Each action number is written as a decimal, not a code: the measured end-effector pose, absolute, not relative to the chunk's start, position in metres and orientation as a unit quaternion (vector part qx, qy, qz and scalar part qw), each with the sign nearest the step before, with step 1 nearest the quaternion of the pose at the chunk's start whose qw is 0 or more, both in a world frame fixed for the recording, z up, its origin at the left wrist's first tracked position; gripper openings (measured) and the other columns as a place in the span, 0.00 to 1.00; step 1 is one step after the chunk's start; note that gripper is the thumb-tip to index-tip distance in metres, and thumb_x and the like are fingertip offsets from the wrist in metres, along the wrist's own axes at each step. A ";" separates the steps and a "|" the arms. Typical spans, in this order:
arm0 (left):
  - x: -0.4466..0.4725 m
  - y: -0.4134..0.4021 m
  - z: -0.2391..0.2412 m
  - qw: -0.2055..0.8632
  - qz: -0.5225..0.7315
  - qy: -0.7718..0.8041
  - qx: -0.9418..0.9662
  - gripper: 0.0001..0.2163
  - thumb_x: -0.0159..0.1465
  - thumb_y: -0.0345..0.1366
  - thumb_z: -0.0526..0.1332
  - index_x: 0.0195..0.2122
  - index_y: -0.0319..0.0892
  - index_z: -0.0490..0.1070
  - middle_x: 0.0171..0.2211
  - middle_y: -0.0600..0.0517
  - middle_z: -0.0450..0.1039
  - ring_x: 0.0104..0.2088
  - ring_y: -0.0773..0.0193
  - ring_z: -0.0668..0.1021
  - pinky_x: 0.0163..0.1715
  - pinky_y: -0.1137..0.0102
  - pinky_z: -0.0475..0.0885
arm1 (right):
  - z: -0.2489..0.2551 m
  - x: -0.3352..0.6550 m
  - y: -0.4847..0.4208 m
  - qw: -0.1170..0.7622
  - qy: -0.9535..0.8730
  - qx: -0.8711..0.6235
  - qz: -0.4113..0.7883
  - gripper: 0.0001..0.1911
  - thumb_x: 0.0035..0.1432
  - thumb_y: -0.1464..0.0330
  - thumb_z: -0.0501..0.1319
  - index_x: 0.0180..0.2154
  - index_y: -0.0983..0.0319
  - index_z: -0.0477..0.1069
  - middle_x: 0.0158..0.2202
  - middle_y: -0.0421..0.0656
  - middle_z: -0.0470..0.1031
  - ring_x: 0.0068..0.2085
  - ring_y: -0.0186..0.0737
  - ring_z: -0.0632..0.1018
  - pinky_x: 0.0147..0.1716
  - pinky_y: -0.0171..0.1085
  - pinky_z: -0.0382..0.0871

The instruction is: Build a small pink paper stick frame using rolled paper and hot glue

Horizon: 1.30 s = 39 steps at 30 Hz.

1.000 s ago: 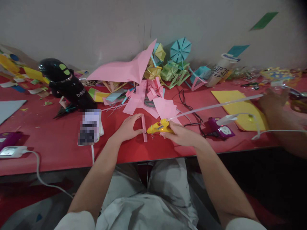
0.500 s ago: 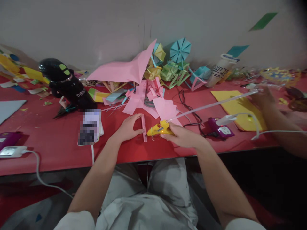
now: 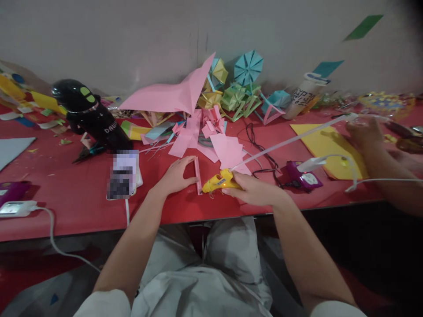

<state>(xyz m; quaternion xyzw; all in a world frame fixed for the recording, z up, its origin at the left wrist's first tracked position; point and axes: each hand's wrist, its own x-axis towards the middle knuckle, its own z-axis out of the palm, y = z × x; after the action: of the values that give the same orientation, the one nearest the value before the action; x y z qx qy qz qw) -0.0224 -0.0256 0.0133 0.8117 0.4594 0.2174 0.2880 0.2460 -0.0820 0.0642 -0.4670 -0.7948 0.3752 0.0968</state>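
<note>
My left hand (image 3: 176, 177) holds a narrow folded pink paper strip (image 3: 198, 175) on the table, with the index finger at its far end and the thumb near its close end. My right hand (image 3: 253, 188) is wrapped around a yellow hot glue gun (image 3: 220, 180), its nozzle pointing left, close to the near end of the strip. Whether the nozzle touches the paper I cannot tell. A long translucent glue stick (image 3: 291, 143) runs out of the gun's back toward the upper right. Cut pink paper pieces (image 3: 228, 152) lie just beyond my hands.
A black bottle (image 3: 95, 119) and a phone (image 3: 124, 174) are at the left. Folded paper umbrellas (image 3: 248, 68) and a pale cup (image 3: 304, 97) line the wall. At right are a purple power adapter (image 3: 302, 176), yellow paper (image 3: 330, 149) and another person's hand (image 3: 365, 136).
The glue gun's nozzle has shifted slightly toward me along the strip's near end. At the right, the other person's hand has moved a little. My left hand stays in place.
</note>
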 end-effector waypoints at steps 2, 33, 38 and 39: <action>-0.022 -0.026 0.014 0.292 0.218 0.458 0.811 0.34 0.59 0.43 0.67 0.65 0.42 0.61 0.66 0.41 0.60 0.65 0.46 0.66 0.65 0.51 0.60 | 0.064 0.248 -0.082 0.088 -0.790 -0.472 0.381 0.12 0.63 0.58 0.57 0.41 0.61 0.66 0.40 0.48 0.76 0.39 0.44 0.77 0.39 0.41 0.71; -0.022 -0.027 0.017 0.288 0.200 0.470 0.810 0.34 0.60 0.43 0.67 0.65 0.43 0.60 0.67 0.42 0.59 0.66 0.48 0.64 0.66 0.52 0.57 | -0.003 0.333 0.033 0.454 -0.489 -0.738 0.104 0.17 0.47 0.61 0.68 0.38 0.63 0.75 0.40 0.54 0.80 0.41 0.55 0.79 0.46 0.53 0.71; -0.024 -0.026 0.013 0.283 0.201 0.468 0.812 0.34 0.60 0.42 0.67 0.66 0.42 0.59 0.67 0.42 0.60 0.66 0.48 0.64 0.66 0.51 0.57 | 0.000 0.330 0.032 0.494 -0.506 -0.700 0.097 0.18 0.51 0.60 0.64 0.42 0.64 0.74 0.41 0.54 0.80 0.41 0.52 0.79 0.44 0.50 0.72; -0.024 -0.025 0.012 0.283 0.202 0.467 0.813 0.34 0.60 0.42 0.67 0.66 0.42 0.59 0.67 0.42 0.60 0.66 0.48 0.64 0.66 0.51 0.57 | 0.001 0.329 0.031 0.493 -0.514 -0.694 0.103 0.19 0.51 0.59 0.64 0.42 0.64 0.74 0.41 0.54 0.79 0.40 0.51 0.79 0.43 0.50 0.72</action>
<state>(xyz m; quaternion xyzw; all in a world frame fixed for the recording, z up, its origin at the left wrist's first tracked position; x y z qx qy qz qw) -0.0241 -0.0255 0.0116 0.8132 0.4669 0.2022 0.2827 0.3294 0.0315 0.0011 -0.6944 -0.5137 0.1032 0.4932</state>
